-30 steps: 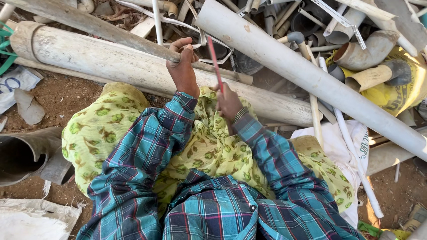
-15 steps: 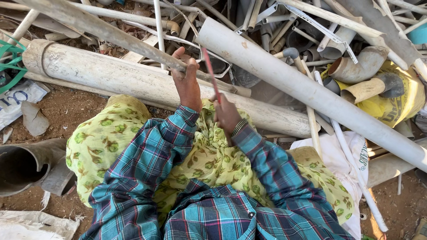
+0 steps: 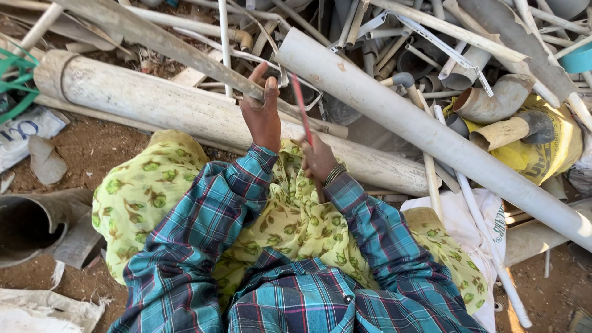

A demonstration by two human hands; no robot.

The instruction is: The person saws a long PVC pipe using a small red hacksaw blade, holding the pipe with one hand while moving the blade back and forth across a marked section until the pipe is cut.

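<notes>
**Hands at work in a heap of scrap pipe**

Bare reddish-brown earth (image 3: 92, 148) forms the ground, and across the upper part of the view lies a tangled heap of pale plastic pipes, bends and strips; a person in a blue-and-teal plaid shirt and a yellow-green leaf-print garment sits facing it, seen from above.

Left hand (image 3: 263, 111) reaches forward and up, fingers curled over the long grey flat bar (image 3: 166, 46) that runs diagonally from the upper left; the thumb stands raised beside it; the hand is closed around the bar where it crosses the thick dirty-white pipe (image 3: 185, 114). Right hand (image 3: 317, 159), with bangles at the wrist, is clenched around the lower end of a thin red rod (image 3: 300, 102); the rod rises nearly upright, tilted a little to the left, its upper end just beside the open mouth of the large grey pipe (image 3: 425, 132) that slants down to the right edge; whether the rod touches that pipe cannot be told.

Both hands sit near each other, the rod between them and the large grey pipe; a yellow sack (image 3: 555, 151) with pipe elbows on it lies at the right; a white sack (image 3: 475, 219) rests by the person's right knee; a dark wide pipe end (image 3: 28, 228) lies at the left edge; green netting (image 3: 18, 80) shows at the upper left.
</notes>
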